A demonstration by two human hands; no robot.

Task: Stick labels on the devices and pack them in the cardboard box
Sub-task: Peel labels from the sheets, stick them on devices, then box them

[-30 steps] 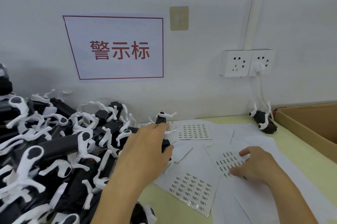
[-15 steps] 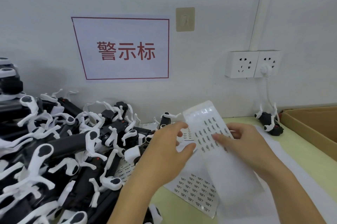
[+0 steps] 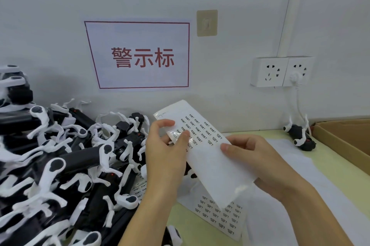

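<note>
Right hand (image 3: 254,157) grips label sheet (image 3: 202,145) raised above surface (image 3: 284,135), steadying it; left hand (image 3: 166,145) fingers (image 3: 185,135) pinch at a label to peel. Devices (image 3: 66,161) piled left, cardboard box (image 3: 344,141) right.

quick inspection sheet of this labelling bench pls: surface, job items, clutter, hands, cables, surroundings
Surface: pale green table, partly under white backing sheets.
Job's things: label sheet held up off the table; pile of black-and-white devices at left; one lone device beside the cardboard box.
Clutter: second label sheet flat on the table.
Grippers: left hand pinches at a label on the held sheet; right hand grips the sheet.
Cables: white cord hangs from the right wall socket.
Surroundings: red-framed wall sign; beige adhesive hook.
</note>
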